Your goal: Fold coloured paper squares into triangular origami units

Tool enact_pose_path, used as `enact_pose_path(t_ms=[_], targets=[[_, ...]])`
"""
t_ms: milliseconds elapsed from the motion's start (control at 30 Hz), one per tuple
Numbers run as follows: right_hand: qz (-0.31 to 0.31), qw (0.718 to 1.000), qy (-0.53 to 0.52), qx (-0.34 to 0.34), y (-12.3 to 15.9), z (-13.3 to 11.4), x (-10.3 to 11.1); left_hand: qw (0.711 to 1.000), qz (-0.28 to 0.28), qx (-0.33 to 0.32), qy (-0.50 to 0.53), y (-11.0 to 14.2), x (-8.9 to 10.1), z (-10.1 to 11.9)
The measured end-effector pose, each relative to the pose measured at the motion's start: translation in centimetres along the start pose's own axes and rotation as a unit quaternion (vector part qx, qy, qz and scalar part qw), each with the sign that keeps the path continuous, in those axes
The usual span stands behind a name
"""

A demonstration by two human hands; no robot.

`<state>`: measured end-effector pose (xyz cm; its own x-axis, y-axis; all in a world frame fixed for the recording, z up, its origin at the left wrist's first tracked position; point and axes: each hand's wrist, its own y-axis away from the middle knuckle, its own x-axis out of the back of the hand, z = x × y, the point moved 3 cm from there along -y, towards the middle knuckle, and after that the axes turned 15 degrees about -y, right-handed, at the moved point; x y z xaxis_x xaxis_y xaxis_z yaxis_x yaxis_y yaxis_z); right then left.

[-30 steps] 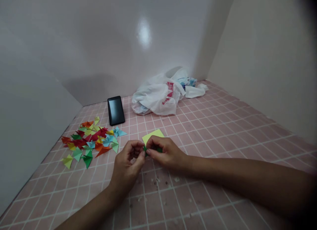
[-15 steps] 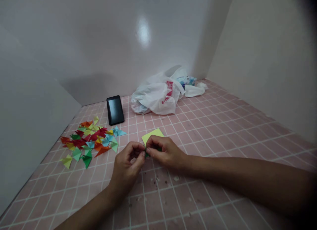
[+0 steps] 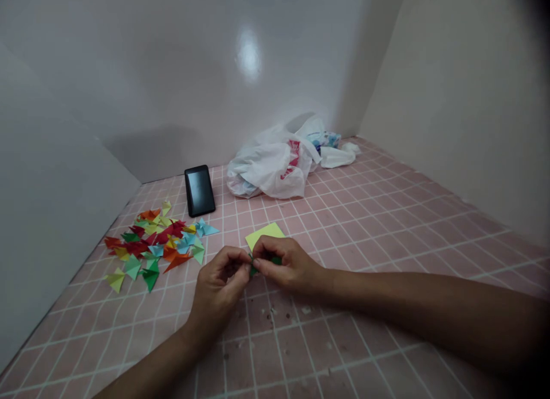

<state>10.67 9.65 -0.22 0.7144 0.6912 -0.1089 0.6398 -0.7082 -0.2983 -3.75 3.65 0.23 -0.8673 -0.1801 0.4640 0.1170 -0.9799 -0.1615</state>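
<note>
My left hand and my right hand meet low in the middle of the view, their fingertips pinching a small piece of folded green paper between them. Most of that paper is hidden by my fingers, so its exact shape cannot be seen. Just behind my right fingers, a flat yellow-green paper square lies on the tiles, partly under my hands. To the left of my left hand lies a loose pile of folded paper triangles in red, orange, yellow, green and blue.
The pink grid-tiled surface is flecked with small scraps near my hands. A black tablet or phone lies beyond the pile. A crumpled white plastic bag with red print sits at the back. Pale walls rise at the back and sides.
My fingers shift slightly on the green paper, and my left hand's fingers close in a little. The view tilts slightly. The pile, square and bag stay in place.
</note>
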Motion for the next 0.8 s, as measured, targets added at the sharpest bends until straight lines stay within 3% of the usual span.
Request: enact_pose_path(t_ms=[400,633,800], targets=[[-0.011,1.000,0.011,0.001,-0.01,0.21,0.13,0.998,-0.020,0.038,0.035,-0.14,-0.14,-0.07],[-0.010,1.000,0.006,0.002,-0.05,0.20,0.21,1.000,-0.002,0.000,-0.027,0.04,0.09,-0.17],[-0.004,0.999,0.027,0.018,-0.12,0.40,0.23,1.000,0.026,0.012,0.014,0.07,-0.08,-0.28]])
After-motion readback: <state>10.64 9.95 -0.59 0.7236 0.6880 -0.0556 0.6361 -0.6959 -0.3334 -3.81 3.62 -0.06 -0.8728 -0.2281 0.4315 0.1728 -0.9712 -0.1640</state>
